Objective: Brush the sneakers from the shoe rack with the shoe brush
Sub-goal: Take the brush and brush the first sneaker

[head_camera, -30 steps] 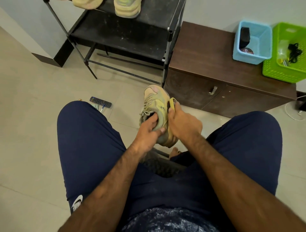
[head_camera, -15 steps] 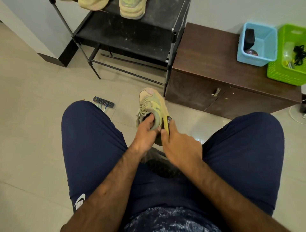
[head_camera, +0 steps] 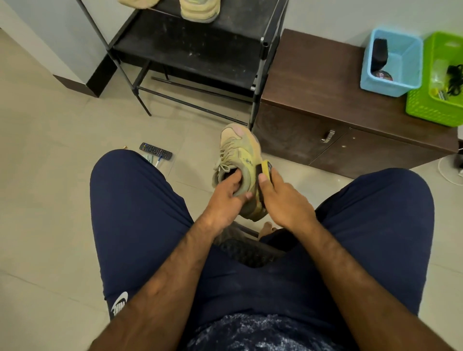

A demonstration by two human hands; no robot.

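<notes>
A tan and yellow sneaker [head_camera: 239, 152] is held above the floor between my knees, toe pointing away. My left hand [head_camera: 226, 200] grips it at the collar, thumb inside the opening. My right hand [head_camera: 283, 203] grips a yellow shoe brush [head_camera: 263, 172] with dark bristles and presses it against the sneaker's right side near the heel. Another sneaker [head_camera: 200, 10] and part of a third shoe [head_camera: 136, 2] rest on the black shoe rack [head_camera: 198, 52] ahead.
A brown low cabinet [head_camera: 325, 82] stands right of the rack, bearing a blue basket [head_camera: 406, 75] and a green basket [head_camera: 426, 107]. A remote control [head_camera: 155, 151] lies on the tiled floor at left. A white cable [head_camera: 448, 172] trails at far right.
The brush first slid back toward the heel, then forward again along the sneaker's right side. My left hand kept its hold on the shoe.
</notes>
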